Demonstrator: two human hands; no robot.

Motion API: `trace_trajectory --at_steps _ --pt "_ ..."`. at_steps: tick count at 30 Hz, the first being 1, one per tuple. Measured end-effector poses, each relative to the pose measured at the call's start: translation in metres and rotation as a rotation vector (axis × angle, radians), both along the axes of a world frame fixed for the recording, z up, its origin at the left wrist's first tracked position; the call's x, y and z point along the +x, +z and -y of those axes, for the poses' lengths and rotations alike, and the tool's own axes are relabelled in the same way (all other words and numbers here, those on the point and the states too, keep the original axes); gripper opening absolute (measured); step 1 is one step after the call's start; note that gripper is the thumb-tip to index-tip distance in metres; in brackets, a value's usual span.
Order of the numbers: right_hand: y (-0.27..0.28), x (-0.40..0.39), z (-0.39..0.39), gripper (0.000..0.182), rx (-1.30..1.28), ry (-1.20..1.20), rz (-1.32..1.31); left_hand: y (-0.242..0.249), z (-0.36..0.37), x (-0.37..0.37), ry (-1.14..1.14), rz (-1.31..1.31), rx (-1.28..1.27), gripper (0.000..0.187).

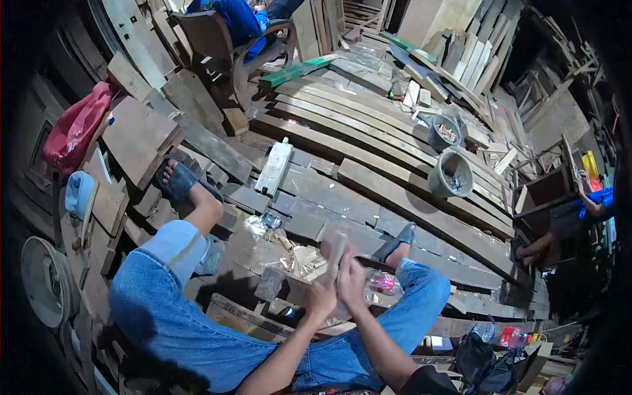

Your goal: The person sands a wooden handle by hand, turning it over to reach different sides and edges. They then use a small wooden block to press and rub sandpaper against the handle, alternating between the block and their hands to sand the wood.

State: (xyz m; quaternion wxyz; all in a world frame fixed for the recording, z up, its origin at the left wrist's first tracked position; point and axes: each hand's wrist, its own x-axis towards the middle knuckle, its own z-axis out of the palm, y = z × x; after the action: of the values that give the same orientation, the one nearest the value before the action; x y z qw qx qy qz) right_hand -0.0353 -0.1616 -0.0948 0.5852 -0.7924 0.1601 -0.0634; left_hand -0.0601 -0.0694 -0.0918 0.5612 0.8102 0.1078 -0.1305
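Observation:
Between my knees, both hands are raised close together over the wood scraps. My left hand (321,297) is closed around the lower part of a narrow, pale piece of wood (336,255) that stands nearly upright. Against its right side my right hand (352,282) is closed too, with its fingers pressed to the wood. A pinkish blur surrounds the top of the piece, smeared by motion. Below and left of the hands lie a short wooden block (268,284) and pale wood shavings (304,258). A plastic bottle with a red label (384,283) lies just right of my right hand.
Long timber beams (395,187) cross the floor ahead. Two buckets, a grey one (451,174) and a smaller one (442,135), stand on the right. A whitish block (274,168) lies ahead. One person sits in a chair (204,36); another person (596,201) is at far right.

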Motion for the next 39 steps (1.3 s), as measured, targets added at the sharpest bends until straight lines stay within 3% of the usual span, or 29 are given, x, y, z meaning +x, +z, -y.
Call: trace_trajectory --at_steps 1,3,5,7,9,11,12,16,17,19,20,22,23,25,26,28,29,30,33,35,36,38,39 --pt "0.000 -0.004 -0.008 0.046 -0.130 0.034 0.075 -0.002 -0.008 0.010 0.001 -0.082 -0.038 0.060" --pt "0.021 -0.015 -0.013 0.042 -0.112 0.100 0.019 0.005 -0.016 0.021 -0.002 -0.150 -0.040 0.064" --pt "0.005 0.003 -0.001 0.045 -0.104 0.040 0.064 0.016 -0.008 0.011 0.021 -0.209 0.047 0.068" --pt "0.007 0.019 0.014 0.050 0.240 -0.122 0.034 -0.001 0.002 0.000 0.034 -0.249 0.099 0.070" --pt "0.028 0.006 0.017 0.051 0.025 -0.041 -0.048 -0.004 0.001 0.000 -0.058 -0.220 0.027 0.075" --pt "-0.014 -0.007 0.022 0.051 0.061 0.010 0.112 0.022 -0.008 0.005 -0.090 -0.214 0.080 0.075" --pt "-0.010 -0.007 0.031 0.051 0.061 0.054 0.029 0.029 -0.007 0.004 -0.111 -0.221 0.102 0.075" --pt "0.014 0.025 0.029 0.048 0.249 -0.139 0.135 -0.001 0.011 -0.008 -0.032 -0.181 0.001 0.064" --pt "0.020 0.016 0.033 0.047 -0.010 -0.084 -0.011 -0.005 0.006 -0.007 -0.021 -0.183 0.002 0.066" --pt "0.001 0.000 0.018 0.048 0.050 -0.080 0.006 -0.022 -0.005 0.001 0.000 -0.170 -0.001 0.069" --pt "-0.009 -0.007 0.015 0.049 0.029 -0.070 -0.023 -0.001 -0.007 0.008 0.069 -0.283 0.039 0.062" --pt "-0.002 -0.005 0.006 0.048 0.064 -0.104 0.014 -0.046 -0.001 -0.001 0.052 -0.015 0.021 0.054" --pt "0.020 0.003 0.008 0.048 -0.051 -0.103 -0.030 -0.033 0.001 -0.005 0.044 -0.031 0.061 0.045" --pt "-0.002 0.024 0.020 0.046 0.285 -0.193 0.011 -0.003 0.006 -0.009 0.036 -0.116 0.005 0.039" --pt "-0.004 0.026 0.020 0.046 0.289 -0.218 0.043 0.017 0.004 -0.006 -0.037 -0.152 0.062 0.041" --pt "-0.002 0.021 0.016 0.046 0.261 -0.253 0.070 0.014 0.001 0.000 -0.101 -0.119 0.064 0.040" --pt "-0.001 0.011 0.011 0.047 0.231 -0.259 0.060 -0.017 0.001 -0.002 -0.087 -0.054 0.008 0.038" --pt "-0.006 -0.001 0.016 0.049 0.204 -0.157 -0.124 -0.034 0.003 -0.001 -0.070 0.005 -0.047 0.035" --pt "0.023 0.000 -0.004 0.045 0.161 -0.202 -0.078 0.023 -0.006 0.012 0.013 -0.166 -0.117 0.035" --pt "-0.001 0.016 0.013 0.046 0.267 -0.241 -0.019 -0.009 0.002 -0.001 -0.008 -0.021 -0.047 0.034" --pt "-0.001 0.026 0.014 0.047 0.461 -0.279 0.078 -0.009 0.005 -0.006 -0.030 0.037 -0.047 0.034" --pt "0.005 0.023 0.016 0.051 0.423 -0.270 0.021 -0.008 0.010 -0.007 -0.037 0.112 -0.112 0.031" --pt "-0.006 0.016 0.019 0.052 0.427 -0.268 -0.026 0.008 0.007 0.001 -0.044 0.014 -0.110 0.030"
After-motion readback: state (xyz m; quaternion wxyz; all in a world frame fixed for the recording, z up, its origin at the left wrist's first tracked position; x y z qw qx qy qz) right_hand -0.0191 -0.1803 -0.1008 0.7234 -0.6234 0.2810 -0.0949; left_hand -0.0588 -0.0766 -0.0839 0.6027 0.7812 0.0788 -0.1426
